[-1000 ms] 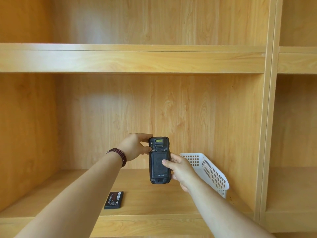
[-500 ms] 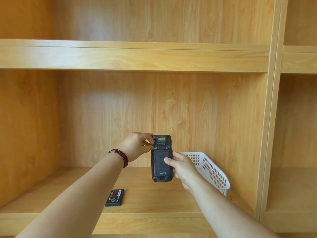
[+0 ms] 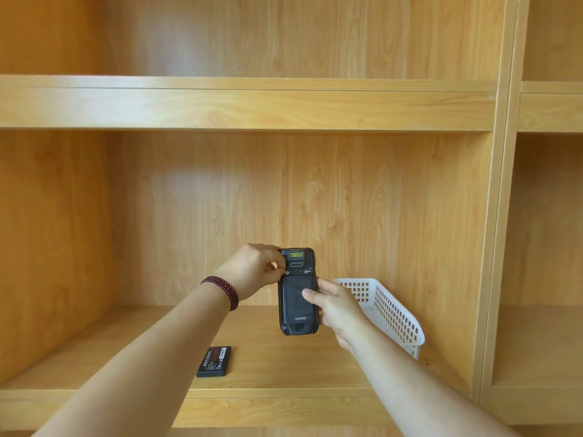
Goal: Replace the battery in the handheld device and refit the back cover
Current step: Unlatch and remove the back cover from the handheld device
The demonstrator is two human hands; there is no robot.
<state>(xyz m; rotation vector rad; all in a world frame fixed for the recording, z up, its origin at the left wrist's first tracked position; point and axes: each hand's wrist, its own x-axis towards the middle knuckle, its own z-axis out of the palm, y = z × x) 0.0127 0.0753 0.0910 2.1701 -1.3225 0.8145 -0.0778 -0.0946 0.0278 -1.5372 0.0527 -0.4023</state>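
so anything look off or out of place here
Only the white basket stands out: it sits tipped against the right wall of the shelf rather than flat. A loose battery lies flat on the shelf. The handheld device, cover on, looks undamaged.

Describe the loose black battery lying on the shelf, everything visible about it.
The flat black rectangular battery lies flat on the light wooden shelf, near its front edge, below the left forearm. Its top face carries a red and white label, too small to read. Nothing touches it but the shelf; both hands are up at the handheld device.
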